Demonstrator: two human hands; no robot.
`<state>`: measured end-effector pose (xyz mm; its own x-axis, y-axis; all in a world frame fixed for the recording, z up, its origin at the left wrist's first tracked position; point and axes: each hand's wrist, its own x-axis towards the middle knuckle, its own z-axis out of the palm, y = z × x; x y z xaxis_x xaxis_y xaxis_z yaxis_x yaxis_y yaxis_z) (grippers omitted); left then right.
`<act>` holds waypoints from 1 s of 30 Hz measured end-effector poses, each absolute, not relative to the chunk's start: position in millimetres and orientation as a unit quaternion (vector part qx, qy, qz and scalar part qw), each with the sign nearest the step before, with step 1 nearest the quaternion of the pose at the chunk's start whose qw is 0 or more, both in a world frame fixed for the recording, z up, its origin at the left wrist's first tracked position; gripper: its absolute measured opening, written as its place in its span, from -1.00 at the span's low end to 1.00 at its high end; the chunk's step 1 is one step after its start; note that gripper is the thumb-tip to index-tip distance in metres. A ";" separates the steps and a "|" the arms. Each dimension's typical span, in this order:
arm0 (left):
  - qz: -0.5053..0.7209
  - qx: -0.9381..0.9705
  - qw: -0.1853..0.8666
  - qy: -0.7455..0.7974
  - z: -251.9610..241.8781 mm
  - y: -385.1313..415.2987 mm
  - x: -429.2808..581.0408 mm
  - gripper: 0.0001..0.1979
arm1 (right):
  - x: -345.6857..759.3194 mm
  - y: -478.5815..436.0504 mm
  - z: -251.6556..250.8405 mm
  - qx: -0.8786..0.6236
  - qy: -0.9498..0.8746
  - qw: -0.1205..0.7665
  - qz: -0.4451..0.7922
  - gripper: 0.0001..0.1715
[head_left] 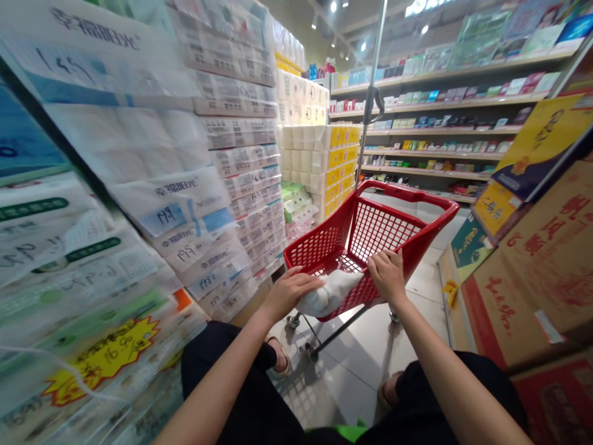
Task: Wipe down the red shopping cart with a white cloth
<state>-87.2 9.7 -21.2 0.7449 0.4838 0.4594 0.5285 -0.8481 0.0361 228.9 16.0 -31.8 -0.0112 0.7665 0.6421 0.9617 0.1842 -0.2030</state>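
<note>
A red plastic shopping cart [384, 225] with a lattice basket stands on the floor in front of me, between my feet. A crumpled white cloth [331, 293] hangs over its near rim. My left hand [293, 289] is closed on the cloth's left end at the rim, with the fingertips over the fabric. My right hand [387, 275] grips the right part of the near rim, its fingers bent over the edge and its thumb hidden. The cloth's pointed right end reaches close to it. Little shows inside the basket, partly covered by the cloth and hands.
Tall stacks of wrapped tissue packs [185, 210] rise close on my left. Cardboard cartons [542, 259] stand close on the right. Behind the cart are stocked shelves [435, 127] and an upright metal pole [370, 93]. Pale floor tiles [343, 352] show beneath the cart.
</note>
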 end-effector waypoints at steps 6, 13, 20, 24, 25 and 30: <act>-0.249 -0.887 0.145 -0.360 4.4 36.3 -80.2 -0.51 | 232.4 16.1 -33.7 -0.619 -0.694 0.332 -0.159 -0.64; -0.224 -0.927 0.081 -0.289 -3.8 -3.4 -46.0 -0.60 | 230.8 19.2 -37.2 -0.612 -0.691 0.347 -0.168 -0.66; -0.168 -0.940 0.068 -0.288 -42.1 11.5 -41.9 -0.60 | 238.9 21.2 -38.5 -0.585 -0.708 0.371 -0.139 -0.67; -0.147 -0.967 0.083 -0.190 -39.2 46.9 -83.1 -0.59 | 246.0 25.9 -41.1 -0.575 -0.715 0.379 -0.124 -0.66; -0.152 -0.966 0.089 -0.192 -39.0 53.9 -92.7 -0.62 | 246.9 27.4 -41.9 -0.574 -0.716 0.380 -0.122 -0.65; -0.174 -0.945 0.134 -0.243 -48.0 66.8 -107.5 -0.75 | 252.8 34.9 -41.9 -0.581 -0.723 0.354 -0.124 -0.62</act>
